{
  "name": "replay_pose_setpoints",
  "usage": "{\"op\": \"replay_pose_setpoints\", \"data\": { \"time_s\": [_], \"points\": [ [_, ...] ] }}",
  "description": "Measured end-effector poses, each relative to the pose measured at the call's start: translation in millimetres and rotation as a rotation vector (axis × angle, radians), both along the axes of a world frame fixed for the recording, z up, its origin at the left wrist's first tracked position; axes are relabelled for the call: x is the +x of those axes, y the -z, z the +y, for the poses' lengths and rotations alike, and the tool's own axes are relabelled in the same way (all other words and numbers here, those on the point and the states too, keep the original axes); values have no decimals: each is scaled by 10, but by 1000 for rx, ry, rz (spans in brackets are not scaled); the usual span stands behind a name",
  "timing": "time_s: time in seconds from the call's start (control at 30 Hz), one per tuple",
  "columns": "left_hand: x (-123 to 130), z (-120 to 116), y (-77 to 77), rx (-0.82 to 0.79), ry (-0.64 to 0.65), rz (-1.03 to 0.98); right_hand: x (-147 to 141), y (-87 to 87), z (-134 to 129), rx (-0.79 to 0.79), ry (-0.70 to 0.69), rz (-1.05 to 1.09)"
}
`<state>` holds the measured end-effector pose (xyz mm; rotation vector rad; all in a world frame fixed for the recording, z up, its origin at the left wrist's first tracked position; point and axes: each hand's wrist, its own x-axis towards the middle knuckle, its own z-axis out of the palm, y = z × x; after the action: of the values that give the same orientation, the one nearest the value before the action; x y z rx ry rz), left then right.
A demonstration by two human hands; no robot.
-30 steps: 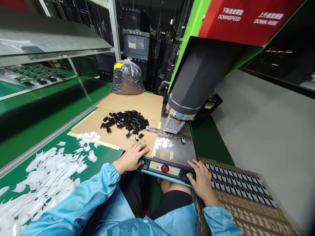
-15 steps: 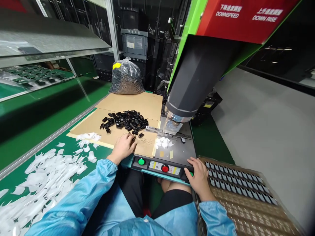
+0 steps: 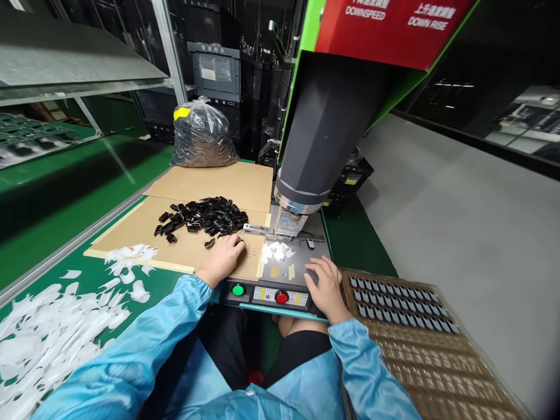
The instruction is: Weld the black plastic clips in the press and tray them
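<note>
My left hand (image 3: 224,256) is over the cardboard sheet (image 3: 175,249), its fingers curled together at the near side of a pile of small black plastic parts (image 3: 205,216). A dark bit shows at its fingertips, seemingly one of these parts, mostly hidden by the fingers. My right hand (image 3: 326,286) hovers by the right end of the button panel (image 3: 259,294), fingers spread and nothing in them. In front of it, on the grey metal plate (image 3: 301,265), lie thin white pieces (image 3: 277,251) and a small part with a pale top (image 3: 310,244).
The press head (image 3: 293,219) stands over a metal fixture (image 3: 259,229). White curved pieces (image 3: 61,326) cover the green table at left. A filled plastic bag (image 3: 203,134) sits at the back. On the right, a brown tray (image 3: 406,350) holds rows of grey-topped parts.
My right hand has lifted off the panel's right end and moved toward the metal plate. My left hand has shifted right, away from the pile. The camera view has turned right.
</note>
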<state>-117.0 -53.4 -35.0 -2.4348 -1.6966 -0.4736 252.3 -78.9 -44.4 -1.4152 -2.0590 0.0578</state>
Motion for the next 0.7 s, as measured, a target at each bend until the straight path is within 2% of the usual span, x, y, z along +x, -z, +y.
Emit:
{"op": "replay_pose_setpoints", "data": {
  "time_s": [0.17,0.3,0.4,0.47,0.57,0.7],
  "points": [
    [4,-174,33,-34,157,34,-186,-91,401,14,-26,56],
    [97,-107,-53,8,149,-102,-360,-129,766,-47,21,139],
    [315,159,-127,-4,67,-312,-525,-157,996,-120,87,171],
    [520,398,-161,-48,56,-432,-641,-168,1111,-173,133,144],
    [826,740,-183,-126,114,-514,-778,-167,1230,-218,180,135],
    [1065,1035,-190,-194,200,-662,-853,-166,1345,-257,193,277]
  ]
}}
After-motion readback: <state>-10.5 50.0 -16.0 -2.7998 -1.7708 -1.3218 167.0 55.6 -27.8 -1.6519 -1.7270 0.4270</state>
